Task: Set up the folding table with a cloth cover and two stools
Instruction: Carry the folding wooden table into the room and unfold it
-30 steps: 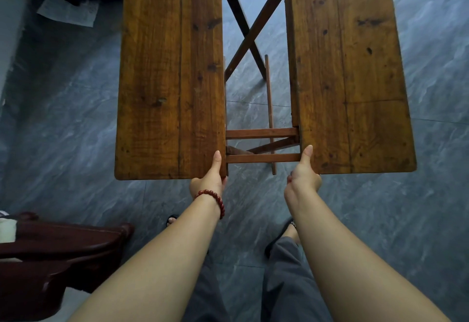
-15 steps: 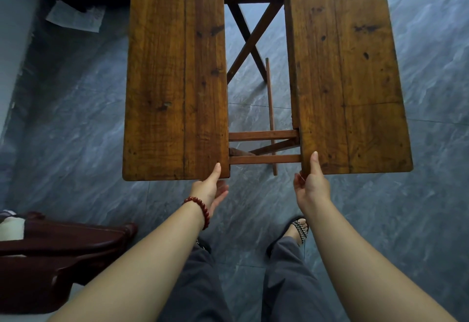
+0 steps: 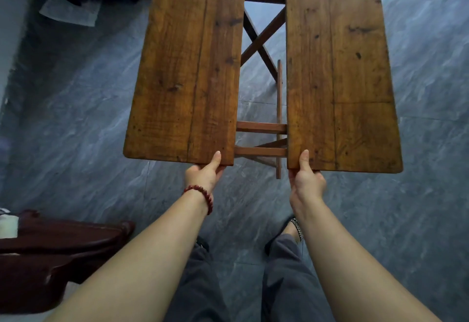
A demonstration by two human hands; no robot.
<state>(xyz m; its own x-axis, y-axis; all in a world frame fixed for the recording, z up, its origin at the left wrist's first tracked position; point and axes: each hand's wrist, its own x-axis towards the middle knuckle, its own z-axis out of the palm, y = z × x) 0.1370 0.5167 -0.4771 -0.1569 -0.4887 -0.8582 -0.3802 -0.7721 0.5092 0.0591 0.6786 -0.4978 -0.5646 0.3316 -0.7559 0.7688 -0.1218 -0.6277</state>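
A wooden folding table stands in front of me with its top split into two halves: a left leaf point(image 3: 185, 73) and a right leaf point(image 3: 340, 68). A gap between them shows the crossed legs and two rails point(image 3: 261, 127). My left hand point(image 3: 204, 173) grips the near edge of the left leaf at its inner corner, thumb on top. My right hand point(image 3: 307, 178) grips the near inner corner of the right leaf the same way. No cloth or stool is in view.
Dark red wooden furniture point(image 3: 50, 250) stands at the lower left, close to my left leg. A sheet of paper point(image 3: 68, 12) lies on the grey tiled floor at the upper left, next to dark items. My feet stand just short of the table.
The two leaves have come closer together, so the gap has narrowed. Both hands moved inward with them and keep their grip on the near corners. The view has shifted a little to the right.
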